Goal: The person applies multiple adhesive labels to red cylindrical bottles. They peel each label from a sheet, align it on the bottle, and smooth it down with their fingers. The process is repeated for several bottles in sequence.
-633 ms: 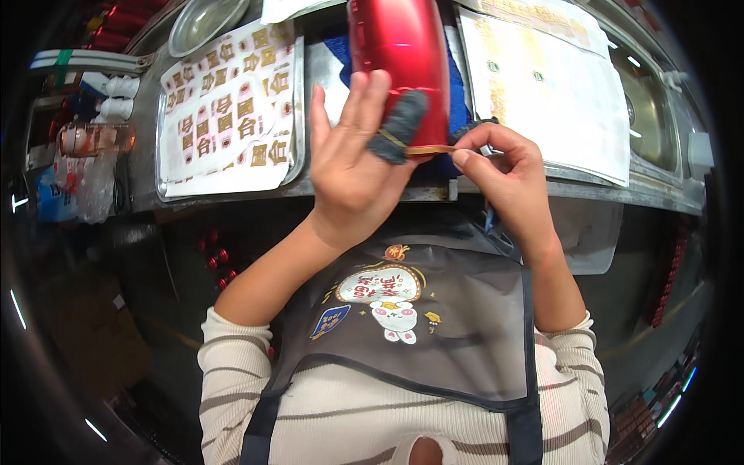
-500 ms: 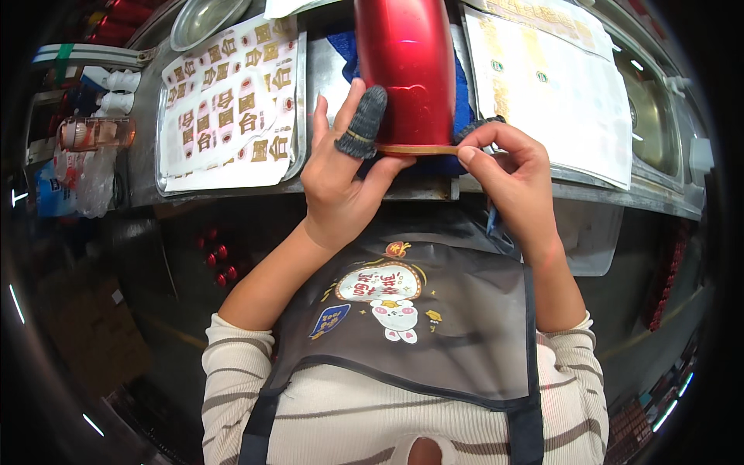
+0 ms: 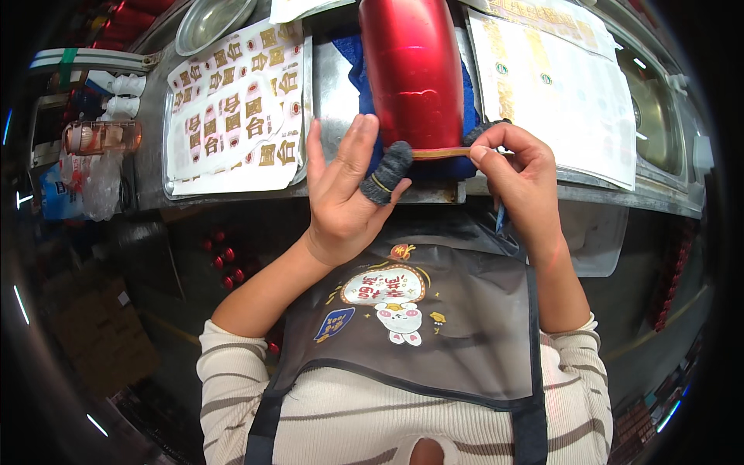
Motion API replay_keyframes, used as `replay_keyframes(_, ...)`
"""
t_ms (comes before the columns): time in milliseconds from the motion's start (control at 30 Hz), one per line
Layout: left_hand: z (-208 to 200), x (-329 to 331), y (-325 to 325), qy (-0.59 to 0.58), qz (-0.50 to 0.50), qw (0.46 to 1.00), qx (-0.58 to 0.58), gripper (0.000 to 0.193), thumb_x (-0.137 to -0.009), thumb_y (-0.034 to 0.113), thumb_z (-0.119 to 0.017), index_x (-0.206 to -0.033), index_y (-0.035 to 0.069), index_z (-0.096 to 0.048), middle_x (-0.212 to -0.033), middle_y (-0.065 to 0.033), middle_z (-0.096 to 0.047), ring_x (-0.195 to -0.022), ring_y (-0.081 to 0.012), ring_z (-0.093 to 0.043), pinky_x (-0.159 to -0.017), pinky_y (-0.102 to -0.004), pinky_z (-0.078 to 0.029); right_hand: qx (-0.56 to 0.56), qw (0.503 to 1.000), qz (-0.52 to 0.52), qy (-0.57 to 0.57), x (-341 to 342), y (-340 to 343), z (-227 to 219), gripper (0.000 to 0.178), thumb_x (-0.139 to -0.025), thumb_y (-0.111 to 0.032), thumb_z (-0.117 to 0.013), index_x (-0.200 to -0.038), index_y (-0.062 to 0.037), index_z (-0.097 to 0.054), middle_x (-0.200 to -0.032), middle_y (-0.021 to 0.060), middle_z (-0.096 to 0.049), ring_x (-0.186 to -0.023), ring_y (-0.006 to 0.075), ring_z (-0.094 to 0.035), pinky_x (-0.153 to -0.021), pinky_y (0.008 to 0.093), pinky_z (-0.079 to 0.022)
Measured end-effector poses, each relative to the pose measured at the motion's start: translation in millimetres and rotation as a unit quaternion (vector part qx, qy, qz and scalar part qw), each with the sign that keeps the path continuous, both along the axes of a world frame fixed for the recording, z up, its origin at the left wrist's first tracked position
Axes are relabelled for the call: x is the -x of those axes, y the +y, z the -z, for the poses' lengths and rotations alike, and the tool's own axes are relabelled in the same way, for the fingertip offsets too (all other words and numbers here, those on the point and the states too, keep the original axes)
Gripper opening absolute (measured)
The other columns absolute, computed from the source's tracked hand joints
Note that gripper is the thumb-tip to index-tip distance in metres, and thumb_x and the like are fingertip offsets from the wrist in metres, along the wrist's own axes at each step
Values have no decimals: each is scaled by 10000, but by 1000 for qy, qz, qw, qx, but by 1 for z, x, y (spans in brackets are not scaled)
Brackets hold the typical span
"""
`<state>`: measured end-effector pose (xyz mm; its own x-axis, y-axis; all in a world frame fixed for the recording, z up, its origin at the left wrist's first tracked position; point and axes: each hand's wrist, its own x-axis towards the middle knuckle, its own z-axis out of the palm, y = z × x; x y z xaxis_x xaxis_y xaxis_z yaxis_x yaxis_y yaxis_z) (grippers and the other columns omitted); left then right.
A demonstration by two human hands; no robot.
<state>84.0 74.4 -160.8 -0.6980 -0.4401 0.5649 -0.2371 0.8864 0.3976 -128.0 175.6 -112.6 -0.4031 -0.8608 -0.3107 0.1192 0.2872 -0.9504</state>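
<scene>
A large glossy red bottle-shaped vessel (image 3: 422, 85) lies on a blue cloth (image 3: 361, 85), its near end toward me. Along that end runs a narrow gold strip (image 3: 443, 153). Thumb and forefinger of my right hand (image 3: 518, 167) pinch the strip's right end, and a dark knit cover (image 3: 484, 133) shows behind them. My left hand (image 3: 341, 190) is open, fingers spread. Its forefinger wears a grey knit finger cover (image 3: 387, 172), whose tip rests at the strip's left end, by the vessel's lower left edge. The thumb sits below, apart from the strip.
At left, a metal tray (image 3: 305, 101) carries printed label sheets (image 3: 236, 116); a metal bowl (image 3: 211, 23) stands behind. White sheets with gold print (image 3: 570, 108) lie at right, beside a metal basin (image 3: 659, 124). A clear pinkish bottle (image 3: 101, 138) is at far left.
My left forefinger has come down from the vessel's side to the strip's left end, and the left thumb has dropped away. The right hand keeps its pinch on the strip.
</scene>
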Motion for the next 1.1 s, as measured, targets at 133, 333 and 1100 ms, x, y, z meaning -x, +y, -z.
replay_keyframes(133,-14,9,-3,-12,13,998,57,422,-736,45,-829,-1146,65,-731,-1452,-270,-509,-1249,-429,-588,-1103,-655,-266,1,1000,0,5,0,0,2,54,-905,-49,-663,-893,3,-662,-824,-31,-614,-693,-5,-503,-605,168,-385)
replay_keyframes(333,-33,41,-2,-11,-11,992,128,110,-710,186,-723,-791,112,-722,-1365,-213,-608,-1221,-480,-582,-1065,-741,-260,4,1000,-6,-6,0,-1,2,43,-902,-36,-661,-904,7,-669,-834,-24,-624,-706,-3,-513,-609,163,-392)
replay_keyframes(1100,-14,11,-1,-20,-3,999,44,384,-731,129,-847,-1101,110,-746,-1437,-246,-538,-1275,-438,-564,-1111,-679,-223,3,1000,-5,4,1,1,7,63,-905,-74,-667,-859,-38,-645,-753,-84,-567,-615,-29,-409,-529,163,-294)
